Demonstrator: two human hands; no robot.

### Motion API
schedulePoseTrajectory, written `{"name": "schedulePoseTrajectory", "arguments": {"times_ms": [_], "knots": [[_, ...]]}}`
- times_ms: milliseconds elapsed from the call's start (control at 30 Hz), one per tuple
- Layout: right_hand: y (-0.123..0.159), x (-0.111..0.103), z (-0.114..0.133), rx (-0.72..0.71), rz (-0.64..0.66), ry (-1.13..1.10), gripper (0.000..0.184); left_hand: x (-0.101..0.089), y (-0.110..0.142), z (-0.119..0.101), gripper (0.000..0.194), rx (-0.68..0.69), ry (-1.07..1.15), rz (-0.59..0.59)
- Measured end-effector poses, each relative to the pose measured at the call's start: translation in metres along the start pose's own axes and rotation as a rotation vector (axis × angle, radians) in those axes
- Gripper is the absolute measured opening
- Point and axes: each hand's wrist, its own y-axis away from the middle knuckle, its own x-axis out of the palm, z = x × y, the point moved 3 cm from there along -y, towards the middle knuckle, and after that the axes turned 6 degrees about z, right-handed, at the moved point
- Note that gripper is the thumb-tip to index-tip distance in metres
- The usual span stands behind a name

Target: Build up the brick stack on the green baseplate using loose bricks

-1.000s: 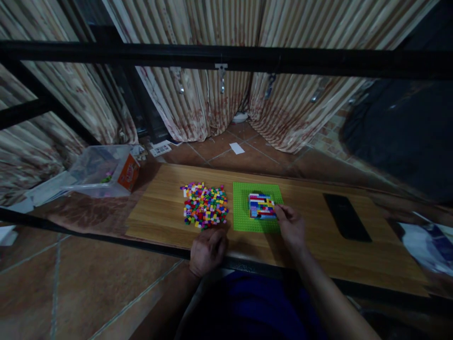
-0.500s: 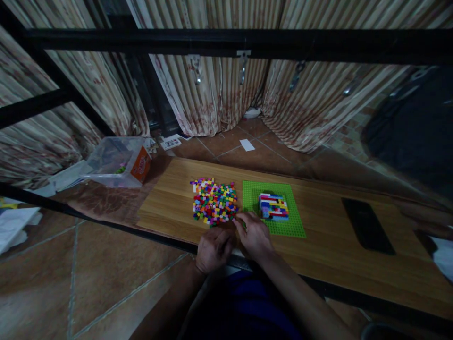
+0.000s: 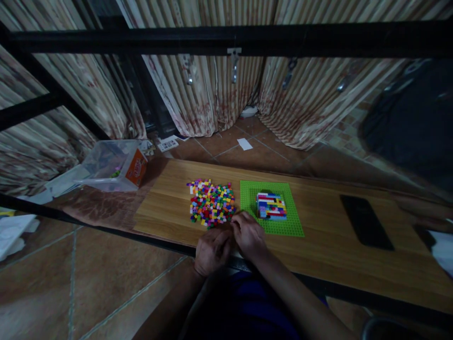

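Note:
A heap of small loose toy bricks (image 3: 212, 203) in many colours lies on the wooden board (image 3: 159, 203). Just below it, at the board's near edge, rests my left hand (image 3: 212, 251) with its fingers curled. My right hand (image 3: 248, 234) is beside it, fingers pinched together close to the left thumb; anything held between the hands is too small or hidden to make out. To the right, a block of joined toy bricks (image 3: 272, 206) in coloured rows stands on a green studded baseplate (image 3: 293, 222), whose lower left part is close to my right hand.
A black flat slab (image 3: 366, 222), perhaps a phone, lies on the board's right part. At the left stands a clear plastic box (image 3: 106, 165) with an orange label and a few pieces inside. A black metal bar (image 3: 212, 40) and striped curtains (image 3: 201, 104) are beyond.
My right hand has drawn in slightly toward the left hand, its fingers closing more. The whole view has shifted a little; bricks and baseplate stay as they were.

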Motion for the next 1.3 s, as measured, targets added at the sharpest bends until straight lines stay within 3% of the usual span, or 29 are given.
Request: {"name": "schedulePoseTrajectory", "arguments": {"times_ms": [300, 467, 667, 800, 933, 1300], "knots": [[0.002, 0.000, 0.001, -0.069, -0.017, -0.089, 0.016, -0.002, -0.003, -0.001, 0.014, -0.003, -0.018, 0.014], [0.010, -0.023, 0.001, -0.048, -0.091, -0.207, 0.013, -0.001, -0.002, 0.001, 0.012, -0.014, -0.019, 0.027], [0.033, -0.069, -0.044, 0.060, -0.292, -0.258, 0.013, 0.000, -0.002, 0.003, 0.012, -0.012, -0.013, 0.023], [0.038, -0.085, -0.079, 0.136, -0.408, -0.222, 0.016, 0.000, -0.003, 0.002, 0.011, 0.004, -0.024, 0.014], [0.033, -0.086, -0.092, 0.124, -0.461, -0.184, 0.016, -0.002, -0.004, 0.001, 0.010, 0.013, -0.027, 0.010], [0.026, -0.078, -0.096, 0.107, -0.470, -0.169, 0.017, 0.000, -0.003, 0.004, 0.013, -0.008, -0.052, 0.022]]}}
